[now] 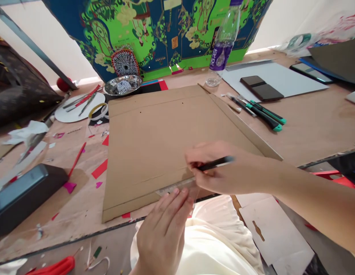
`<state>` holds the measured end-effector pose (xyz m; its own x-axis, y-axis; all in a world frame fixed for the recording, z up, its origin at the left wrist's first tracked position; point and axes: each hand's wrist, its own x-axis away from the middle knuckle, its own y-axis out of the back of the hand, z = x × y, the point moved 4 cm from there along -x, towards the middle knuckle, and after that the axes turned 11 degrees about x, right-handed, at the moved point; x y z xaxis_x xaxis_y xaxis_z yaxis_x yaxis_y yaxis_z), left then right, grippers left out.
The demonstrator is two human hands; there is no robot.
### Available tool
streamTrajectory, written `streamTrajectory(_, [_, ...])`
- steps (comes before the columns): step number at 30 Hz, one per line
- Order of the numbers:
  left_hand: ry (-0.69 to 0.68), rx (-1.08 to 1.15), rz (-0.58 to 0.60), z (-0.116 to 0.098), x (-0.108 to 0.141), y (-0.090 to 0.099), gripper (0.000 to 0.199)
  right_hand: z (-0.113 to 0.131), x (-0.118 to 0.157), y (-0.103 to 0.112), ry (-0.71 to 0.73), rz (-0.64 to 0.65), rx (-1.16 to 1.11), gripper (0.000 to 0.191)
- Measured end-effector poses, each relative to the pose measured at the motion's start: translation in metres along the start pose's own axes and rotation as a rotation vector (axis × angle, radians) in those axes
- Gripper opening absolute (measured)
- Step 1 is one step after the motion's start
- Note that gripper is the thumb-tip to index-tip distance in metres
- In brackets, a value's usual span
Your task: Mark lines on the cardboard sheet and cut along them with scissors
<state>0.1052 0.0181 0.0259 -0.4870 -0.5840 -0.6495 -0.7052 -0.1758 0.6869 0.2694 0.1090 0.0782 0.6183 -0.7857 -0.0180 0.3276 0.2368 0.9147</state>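
Observation:
A brown cardboard sheet [154, 137] lies on the table, with lines along its edges and two small dark dots near its far side. At its near edge my left hand [166, 225] lies with fingers stretched over a clear ruler [166, 189], pressing it on the cardboard. My right hand [223, 168], a little blurred, is closed around a black pen [214, 163] just beyond the ruler. The pen's tip is hidden by my fingers.
Utility knives [263, 114], a brown wallet-like case [262, 88] and a bottle [220, 53] stand or lie at the right. A metal bowl [123, 86], a white plate [80, 107] and a dark box [25, 198] are at the left, among red scraps.

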Motion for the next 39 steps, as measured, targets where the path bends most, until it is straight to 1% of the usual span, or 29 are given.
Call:
streamTrajectory(3, [-0.156,0.073,0.070,-0.013,0.001,-0.001,0.020,-0.012,0.023,0.009,-0.108,-0.233,-0.157,0.008])
streamTrajectory(5, [-0.241,0.123,0.088,-0.024,0.001,-0.004,0.015,-0.023,0.042,0.009,-0.199,-0.341,-0.213,0.008])
streamTrajectory(7, [-0.256,0.144,0.048,-0.031,-0.001,-0.008,0.010,-0.035,0.060,0.003,-0.291,-0.378,-0.229,0.008])
streamTrajectory(11, [-0.243,0.150,-0.017,-0.035,-0.009,-0.012,0.008,-0.059,0.088,-0.009,-0.474,-0.419,-0.223,0.010])
streamTrajectory(13, [-0.250,0.139,-0.005,-0.034,-0.016,-0.013,0.011,-0.069,0.096,-0.013,-0.527,-0.450,-0.226,0.012])
streamTrajectory(17, [-0.229,0.071,0.075,-0.031,-0.029,-0.015,0.026,-0.086,0.102,-0.016,-0.586,-0.532,-0.318,0.016])
streamTrajectory(20, [-0.199,0.053,0.084,-0.030,-0.035,-0.020,0.034,-0.092,0.104,-0.020,-0.657,-0.572,-0.437,0.014])
streamTrajectory(23, [-0.189,0.051,0.081,-0.032,-0.037,-0.028,0.034,-0.091,0.103,-0.021,-0.685,-0.576,-0.499,0.011])
streamTrajectory(28, [-0.121,0.039,0.057,-0.032,-0.035,-0.045,0.028,-0.089,0.103,-0.021,-0.650,-0.527,-0.539,0.011])
streamTrajectory(32, [-0.123,0.016,0.063,-0.033,-0.034,-0.054,0.027,-0.090,0.105,-0.022,-0.675,-0.531,-0.572,0.012])
streamTrajectory(35, [-0.140,0.049,0.048,-0.032,-0.038,-0.055,0.025,-0.089,0.104,-0.022,-0.666,-0.545,-0.579,0.013])
streamTrajectory(39, [-0.171,0.069,0.041,-0.031,-0.045,-0.051,0.031,-0.094,0.101,-0.019,-0.766,-0.582,-0.609,0.012])
